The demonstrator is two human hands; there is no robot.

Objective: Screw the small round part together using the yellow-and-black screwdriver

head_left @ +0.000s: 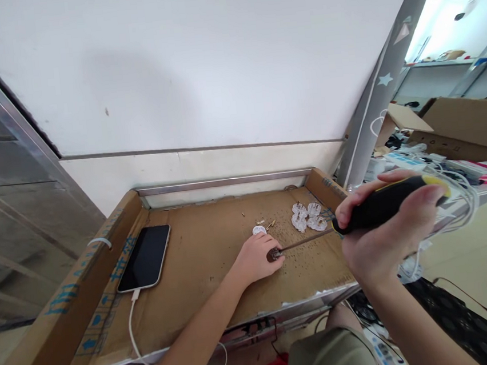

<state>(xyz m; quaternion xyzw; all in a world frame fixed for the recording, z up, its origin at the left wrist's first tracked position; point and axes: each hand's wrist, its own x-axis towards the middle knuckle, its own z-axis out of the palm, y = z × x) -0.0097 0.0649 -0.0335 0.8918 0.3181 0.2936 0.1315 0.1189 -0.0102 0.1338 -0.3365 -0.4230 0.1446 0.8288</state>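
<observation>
My right hand (389, 226) is wrapped round the black and yellow handle of a screwdriver (307, 239). The shaft points left, and its tip meets a small dark part with a shiny end (274, 254). My left hand (257, 258) rests on the cardboard with its fingers closed round that part, hiding most of it. Just beyond those fingers lies a round white plastic piece (259, 230), beside some small brass-coloured pins (271, 224). Several clear plastic pieces (307, 216) sit in a cluster to the right. Tiny dark specks, perhaps screws, are scattered around.
Cardboard with raised sides (199, 261) lines the work surface. A phone (145, 258) lies at the left with a white cable (132, 331) plugged in. A white wall (195, 84) stands behind. At right are an open carton (466, 126) and piled goods.
</observation>
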